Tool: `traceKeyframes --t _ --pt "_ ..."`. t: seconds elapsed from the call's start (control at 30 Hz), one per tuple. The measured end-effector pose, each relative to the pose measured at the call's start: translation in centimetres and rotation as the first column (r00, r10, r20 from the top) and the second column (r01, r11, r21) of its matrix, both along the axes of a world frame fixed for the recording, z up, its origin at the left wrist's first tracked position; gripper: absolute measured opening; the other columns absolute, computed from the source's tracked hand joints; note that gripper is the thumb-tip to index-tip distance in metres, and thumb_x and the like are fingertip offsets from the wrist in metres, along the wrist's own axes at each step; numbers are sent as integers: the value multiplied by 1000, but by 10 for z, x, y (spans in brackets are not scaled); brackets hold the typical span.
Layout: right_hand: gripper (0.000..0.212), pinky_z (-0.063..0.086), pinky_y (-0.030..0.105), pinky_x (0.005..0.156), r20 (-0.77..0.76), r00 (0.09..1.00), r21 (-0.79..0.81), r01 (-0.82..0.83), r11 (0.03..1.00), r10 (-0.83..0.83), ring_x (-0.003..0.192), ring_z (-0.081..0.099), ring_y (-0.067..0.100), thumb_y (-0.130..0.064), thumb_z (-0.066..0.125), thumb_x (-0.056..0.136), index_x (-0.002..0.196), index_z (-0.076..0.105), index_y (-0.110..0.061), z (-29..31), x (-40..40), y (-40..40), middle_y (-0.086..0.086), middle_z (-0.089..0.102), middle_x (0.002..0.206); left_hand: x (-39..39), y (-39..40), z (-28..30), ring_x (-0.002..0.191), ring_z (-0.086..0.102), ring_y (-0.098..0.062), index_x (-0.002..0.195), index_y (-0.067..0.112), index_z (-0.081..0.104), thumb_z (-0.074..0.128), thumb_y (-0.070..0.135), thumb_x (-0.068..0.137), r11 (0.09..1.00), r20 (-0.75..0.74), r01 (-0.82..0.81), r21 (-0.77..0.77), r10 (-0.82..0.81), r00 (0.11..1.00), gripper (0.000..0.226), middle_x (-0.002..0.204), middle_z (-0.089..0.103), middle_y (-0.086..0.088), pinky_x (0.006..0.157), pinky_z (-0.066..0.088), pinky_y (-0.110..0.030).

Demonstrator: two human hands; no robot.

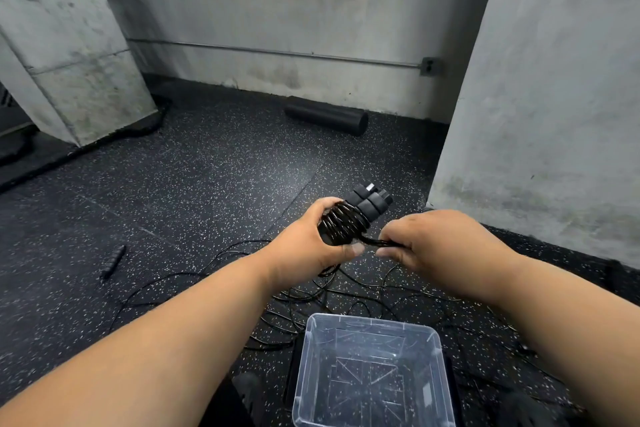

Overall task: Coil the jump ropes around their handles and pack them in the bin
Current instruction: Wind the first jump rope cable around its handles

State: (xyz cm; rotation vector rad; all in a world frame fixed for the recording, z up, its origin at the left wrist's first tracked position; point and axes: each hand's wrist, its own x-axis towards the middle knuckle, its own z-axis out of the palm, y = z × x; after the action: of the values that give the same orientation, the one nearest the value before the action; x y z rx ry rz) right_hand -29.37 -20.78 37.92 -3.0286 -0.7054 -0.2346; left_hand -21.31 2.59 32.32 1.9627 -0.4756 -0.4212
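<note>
A black foam roller point(326, 115) lies beside the concrete wall point(277, 10).

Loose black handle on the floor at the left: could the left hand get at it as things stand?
Probably not yet. The path over the floor to the loose handle looks free, but the left hand grips the coiled handles, while the right hand pinches the rope.

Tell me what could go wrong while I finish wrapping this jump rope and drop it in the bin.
1. The loose cords lie tangled on the floor; the strand your right hand pinches may snag them.
2. The coil held by your left hand could spring loose if you relax your grip.
3. The clear bin sits on cords and might tip or shift.
</note>
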Motion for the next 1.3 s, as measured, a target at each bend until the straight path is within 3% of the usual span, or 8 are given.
traceKeyframes --t 0.2,0.37,0.53,0.77,1.0,1.1,1.2,1.3 --pt "35 49 32 63 -6 1000 312 11 950 -9 69 58 7 -64 46 91 83 62 -34 -3 -2 -6 -16 63 75 -8 -5 -4 85 69 10 132 48 48 94 59 70 996 -4 53 75 -53 999 78 105 73 21 73 54 -18" --pt "39 34 20 49 -277 957 802 180 569 88 53 38 4 -54 62 93 68 54 -25 -10 -1 -6 -16 48 56 -11 -9 -2 70 69 -4 127 36 52 93 59 71 999 -164 40 -23 -44 986 74 89 77 16 60 54 -22" --pt "39 36 32 52 -321 930 774 150 615 178 56 42 10 -57 60 95 72 63 -26 -11 0 -5 -10 51 61 -6 -8 -2 71 72 -9 124 31 54 93 61 68 995 -194 73 62 -60 979 74 88 79 9 60 56 -25" --pt "46 47 31 55 -261 961 312 -11 950 97 63 58 9 -70 64 86 73 59 -26 -4 10 -13 -9 62 67 -26 -13 -4 88 66 5 109 57 44 96 61 62 783 84 351 514 -453 888 71 100 68 25 79 51 -18" --pt "40 38 20 50 -661 703 613 305 729 262 54 46 5 -57 77 81 68 63 -22 -26 20 -32 -11 55 58 -45 -21 7 91 67 0 123 48 46 97 56 63 803 213 398 443 -525 824 79 105 69 21 85 59 -29" --pt "31 44 21 55 -689 589 717 467 518 423 58 51 8 -52 75 83 71 68 -24 -41 19 -28 -5 60 65 -48 -18 8 101 70 -1 128 45 48 99 47 67 863 144 411 292 -465 874 80 113 71 20 94 59 -34" --pt "28 48 24 60 -639 594 767 538 349 488 66 56 12 -46 69 93 83 71 -21 -51 20 -21 2 63 75 -50 -15 10 106 69 -1 134 42 49 97 45 73 918 112 363 159 -382 917 77 116 70 20 99 56 -29" --pt "34 36 26 54 -665 666 746 568 348 339 56 44 13 -42 58 101 78 65 -17 -58 20 -14 3 53 62 -47 -15 10 102 71 -3 133 39 50 94 45 78 965 37 254 61 -257 966 71 115 73 13 95 61 -34"
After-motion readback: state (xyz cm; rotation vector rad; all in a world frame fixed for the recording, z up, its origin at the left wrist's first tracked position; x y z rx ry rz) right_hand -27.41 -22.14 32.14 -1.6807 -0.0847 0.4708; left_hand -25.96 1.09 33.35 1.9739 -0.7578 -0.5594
